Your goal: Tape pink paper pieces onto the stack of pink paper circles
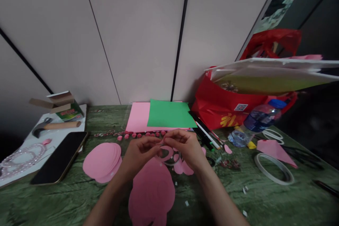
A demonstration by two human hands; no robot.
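Note:
My left hand (141,150) and my right hand (184,144) meet over the middle of the table. Both are closed, thumb and fingertips pinched together around something too small to make out. Just below the fingertips lies a roll of tape (177,160), partly hidden, with pink paper pieces (187,168) beside it. Under my wrists a stack of large pink paper petals (153,197) spreads toward me. Left of my left hand sits another pile of rounded pink paper (102,160). A row of small dark pink balls (134,135) runs behind my hands.
Green (171,113) and pink paper sheets (137,114) lie at the back. To the left are a phone (62,157), a hammer (62,125), a bead string (25,157) and an opened box (69,111). A red bag (212,102), bottle (262,120) and wide tape roll (274,168) stand right.

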